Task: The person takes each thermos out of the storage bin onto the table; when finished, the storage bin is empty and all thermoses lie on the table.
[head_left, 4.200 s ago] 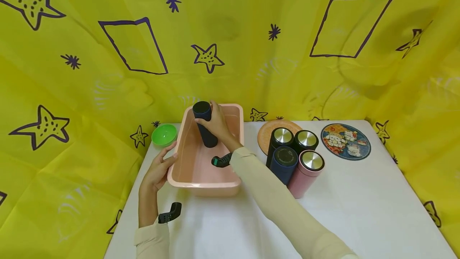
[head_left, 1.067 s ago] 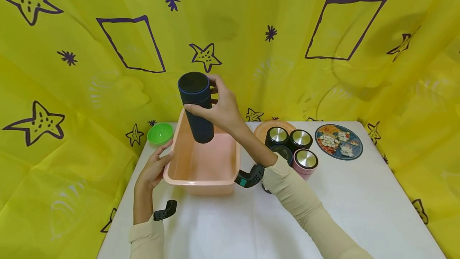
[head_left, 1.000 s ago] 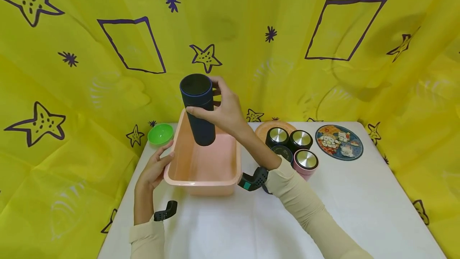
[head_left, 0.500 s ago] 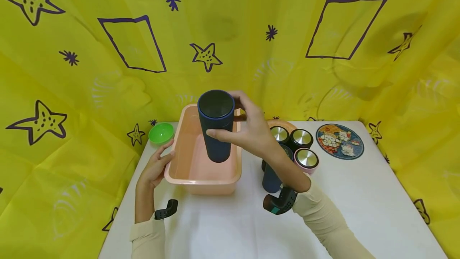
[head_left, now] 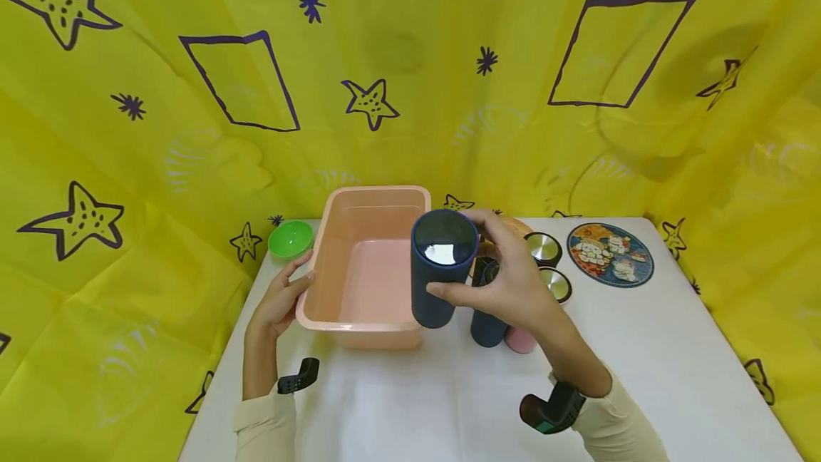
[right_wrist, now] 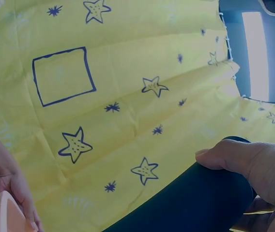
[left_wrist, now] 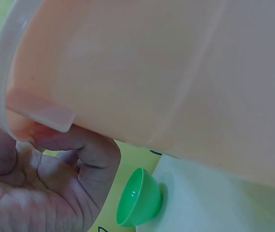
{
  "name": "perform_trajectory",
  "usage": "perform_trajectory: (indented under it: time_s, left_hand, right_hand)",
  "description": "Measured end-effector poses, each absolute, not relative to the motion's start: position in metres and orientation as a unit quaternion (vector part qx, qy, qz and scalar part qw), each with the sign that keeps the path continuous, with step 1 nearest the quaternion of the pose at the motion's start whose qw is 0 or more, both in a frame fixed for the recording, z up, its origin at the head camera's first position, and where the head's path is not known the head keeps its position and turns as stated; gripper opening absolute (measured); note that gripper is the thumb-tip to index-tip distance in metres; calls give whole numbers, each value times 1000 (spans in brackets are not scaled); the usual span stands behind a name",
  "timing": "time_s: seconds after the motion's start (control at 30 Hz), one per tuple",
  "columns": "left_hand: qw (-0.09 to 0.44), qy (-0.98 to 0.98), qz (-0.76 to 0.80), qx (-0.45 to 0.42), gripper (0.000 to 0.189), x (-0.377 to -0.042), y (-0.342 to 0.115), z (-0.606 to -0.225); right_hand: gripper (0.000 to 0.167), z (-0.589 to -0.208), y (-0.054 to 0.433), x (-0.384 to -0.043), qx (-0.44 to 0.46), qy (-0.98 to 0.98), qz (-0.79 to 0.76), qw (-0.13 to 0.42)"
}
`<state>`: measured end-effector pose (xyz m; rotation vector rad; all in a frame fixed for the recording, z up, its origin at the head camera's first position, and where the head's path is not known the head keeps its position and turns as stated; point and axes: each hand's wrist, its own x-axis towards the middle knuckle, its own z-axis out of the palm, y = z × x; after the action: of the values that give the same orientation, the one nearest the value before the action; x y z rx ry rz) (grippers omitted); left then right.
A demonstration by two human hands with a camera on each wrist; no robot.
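My right hand (head_left: 513, 280) grips a dark blue thermos bottle (head_left: 432, 294) by its upper part, thumb in front and fingers behind. The bottle is held up over the right rim of a pink plastic basin (head_left: 381, 339), its dark lid facing me. In the right wrist view the bottle (right_wrist: 190, 203) slants under the thumb. My left hand (head_left: 276, 301) holds the basin's left rim; the left wrist view shows its fingers curled under the rim of the basin (left_wrist: 128, 72). Nothing lies in the visible part of the basin.
Behind my right hand stand a navy bottle (head_left: 489, 328), a pink bottle (head_left: 520, 341) and a silver-topped black bottle (head_left: 543, 248), partly hidden. An orange round mat (head_left: 518, 227) and a cartoon-printed round mat (head_left: 611, 255) lie behind. A green bowl (head_left: 291, 239) is left of the basin.
My right hand has lifted the dark blue bottle out of the basin, then brought it right and toward me, past the basin's right rim. My left hand stays on the rim.
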<state>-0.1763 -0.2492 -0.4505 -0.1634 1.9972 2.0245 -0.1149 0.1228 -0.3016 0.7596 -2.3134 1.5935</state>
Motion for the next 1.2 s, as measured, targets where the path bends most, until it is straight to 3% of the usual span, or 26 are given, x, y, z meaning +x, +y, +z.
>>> perform_trajectory:
  time_s: [0.43, 1.2]
  left_hand:
    - [150, 690, 706, -54, 61, -173, -248, -454]
    - [150, 688, 708, -63, 61, -175, -247, -448]
  right_hand:
    - [74, -336, 167, -92, 207, -820, 525, 90]
    - [73, -394, 188, -87, 171, -874, 430, 148]
